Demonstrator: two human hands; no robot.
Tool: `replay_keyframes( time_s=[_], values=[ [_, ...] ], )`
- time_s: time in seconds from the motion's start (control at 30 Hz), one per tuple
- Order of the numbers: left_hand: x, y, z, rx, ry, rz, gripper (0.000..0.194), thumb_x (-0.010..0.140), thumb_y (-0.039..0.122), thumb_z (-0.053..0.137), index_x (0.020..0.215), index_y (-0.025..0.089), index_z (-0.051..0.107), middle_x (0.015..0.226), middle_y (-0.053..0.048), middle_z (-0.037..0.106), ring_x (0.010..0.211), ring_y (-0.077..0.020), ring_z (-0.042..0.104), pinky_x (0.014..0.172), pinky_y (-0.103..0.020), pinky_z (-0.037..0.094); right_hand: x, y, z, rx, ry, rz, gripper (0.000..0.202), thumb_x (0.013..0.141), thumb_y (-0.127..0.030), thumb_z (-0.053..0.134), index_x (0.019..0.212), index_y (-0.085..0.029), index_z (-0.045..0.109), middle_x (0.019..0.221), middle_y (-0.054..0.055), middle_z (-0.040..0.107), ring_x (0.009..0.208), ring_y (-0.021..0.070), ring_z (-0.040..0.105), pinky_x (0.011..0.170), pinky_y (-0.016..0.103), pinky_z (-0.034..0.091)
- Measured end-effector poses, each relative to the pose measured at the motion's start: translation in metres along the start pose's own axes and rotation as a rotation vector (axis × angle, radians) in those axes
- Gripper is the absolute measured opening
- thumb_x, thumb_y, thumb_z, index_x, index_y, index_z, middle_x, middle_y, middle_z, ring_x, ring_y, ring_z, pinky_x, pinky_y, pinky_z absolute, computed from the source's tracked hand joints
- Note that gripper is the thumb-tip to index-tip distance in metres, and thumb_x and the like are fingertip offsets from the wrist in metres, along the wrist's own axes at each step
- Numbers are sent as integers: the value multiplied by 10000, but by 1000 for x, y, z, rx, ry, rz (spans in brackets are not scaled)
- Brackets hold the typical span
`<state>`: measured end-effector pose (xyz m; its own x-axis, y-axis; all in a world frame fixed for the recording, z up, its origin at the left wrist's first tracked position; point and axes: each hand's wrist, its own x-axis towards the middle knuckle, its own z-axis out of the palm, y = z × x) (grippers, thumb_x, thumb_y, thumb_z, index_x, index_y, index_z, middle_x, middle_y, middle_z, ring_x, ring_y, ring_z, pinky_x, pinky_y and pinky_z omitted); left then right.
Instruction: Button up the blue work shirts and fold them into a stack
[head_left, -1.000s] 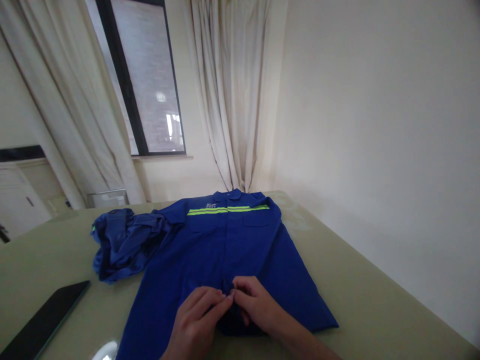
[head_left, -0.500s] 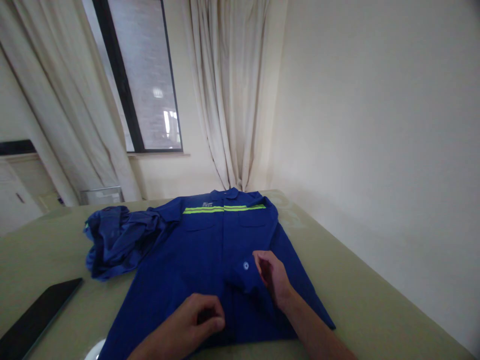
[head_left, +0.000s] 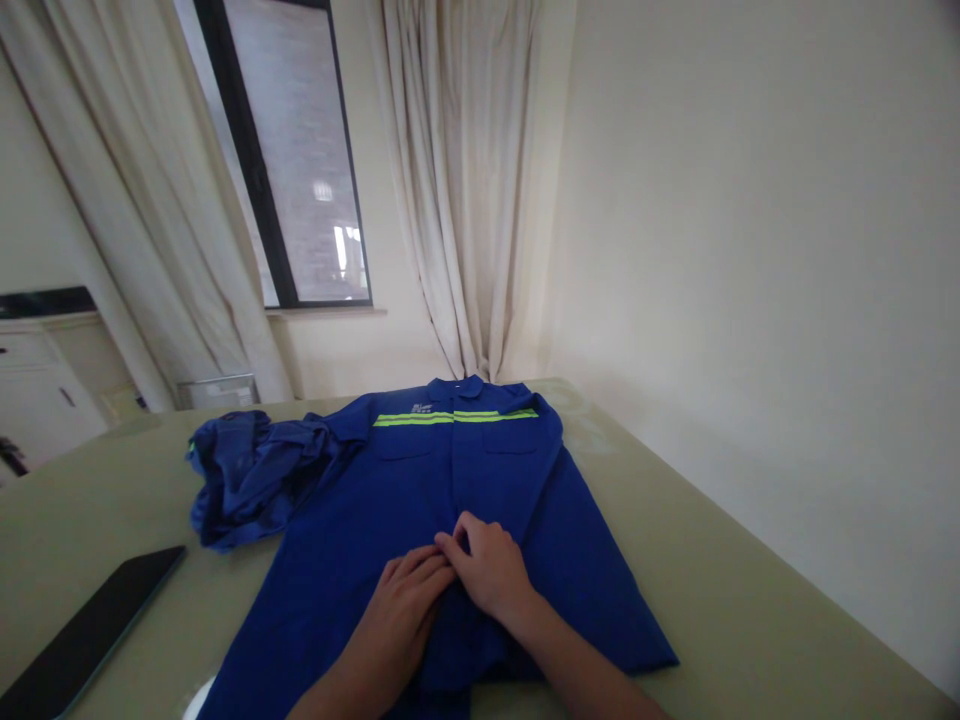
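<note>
A blue work jacket with a collar and yellow-green stripes across the chest lies spread face up. My left hand is on its lower front, fingers bent and pressed together over the cloth at the front edge. My right hand meets it there from the right, thumb and fingers closed in a pinch on the jacket's front. The fingertips of both hands touch at the middle line, and they hide the cloth between them.
A crumpled blue garment lies against the jacket's left side. A flat black object rests on the green tabletop at the left. A white round thing shows partly at the bottom edge. The wall borders the table on the right.
My hands have come together at the jacket's middle. The right hand moved left and the left hand moved up. The round metallic button that showed beside my right hand is out of sight.
</note>
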<state>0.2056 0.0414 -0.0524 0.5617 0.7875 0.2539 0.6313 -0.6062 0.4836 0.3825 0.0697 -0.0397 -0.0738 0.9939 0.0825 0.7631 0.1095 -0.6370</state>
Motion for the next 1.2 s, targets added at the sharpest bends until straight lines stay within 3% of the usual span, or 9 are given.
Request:
replay_keyframes(
  time_s=[0.13, 0.23, 0.33, 0.4, 0.5, 0.63, 0.83, 1.2],
  values=[
    [11, 2, -2, -159, 20, -134, 294, 941, 168, 472, 1126, 277, 673, 1176, -42, 727, 1098, -201, 665, 979, -327, 490, 9, 15, 3, 217, 34, -10, 47, 922, -232, 576, 943, -243, 616, 687, -35, 604, 675, 154, 595, 645, 247, 384],
    [25, 6, 1, -81, 50, -274, 206, 953, 250, 503, 1087, 258, 659, 1046, -40, 713, 992, -203, 674, 874, -306, 493, 13, 27, 5, 531, -2, -16, 133, 931, -266, 547, 1063, -252, 536, 625, -90, 486, 522, 121, 492, 533, 218, 374],
    [38, 13, 4, 83, 39, -374, 282, 930, 242, 515, 1156, 308, 671, 1039, -33, 676, 975, -212, 663, 742, -271, 465, 14, 34, 4, 675, -29, 3, 156, 949, -334, 519, 1081, -250, 509, 633, -99, 474, 452, 104, 437, 472, 210, 348],
    [40, 14, 6, 113, 40, -374, 295, 940, 235, 486, 1115, 340, 698, 1031, -24, 671, 976, -208, 659, 710, -256, 444, 12, 34, 1, 598, 16, -33, 119, 944, -300, 514, 1031, -237, 564, 636, -79, 505, 498, 116, 480, 518, 224, 372],
    [38, 8, 9, 3, 84, -312, 271, 962, 239, 454, 1005, 311, 712, 1018, -12, 698, 969, -189, 664, 792, -264, 452, 7, 31, -7, 359, 105, -120, 172, 939, -226, 504, 925, -220, 675, 686, -25, 598, 655, 154, 575, 664, 263, 414],
    [33, -3, 13, -117, 145, -349, 193, 955, 242, 469, 969, 269, 660, 970, -12, 726, 918, -197, 679, 806, -285, 458, 3, 27, -13, 159, 43, -124, 173, 898, -203, 575, 922, -229, 745, 750, 1, 683, 714, 168, 615, 721, 273, 411],
    [32, -4, 14, -311, 240, -249, 169, 949, 283, 483, 952, 248, 648, 977, -34, 733, 942, -215, 682, 869, -309, 495, 3, 29, -15, 185, -1, -221, 153, 841, -251, 697, 972, -239, 777, 754, -8, 666, 676, 147, 590, 648, 243, 397],
    [29, -1, 11, -498, 265, -322, 193, 948, 324, 511, 998, 228, 671, 988, -40, 766, 852, -210, 715, 764, -280, 507, 10, 33, -20, 189, -69, -392, 131, 859, -172, 703, 947, -228, 784, 849, 2, 657, 730, 135, 593, 664, 228, 410]
  ],
)
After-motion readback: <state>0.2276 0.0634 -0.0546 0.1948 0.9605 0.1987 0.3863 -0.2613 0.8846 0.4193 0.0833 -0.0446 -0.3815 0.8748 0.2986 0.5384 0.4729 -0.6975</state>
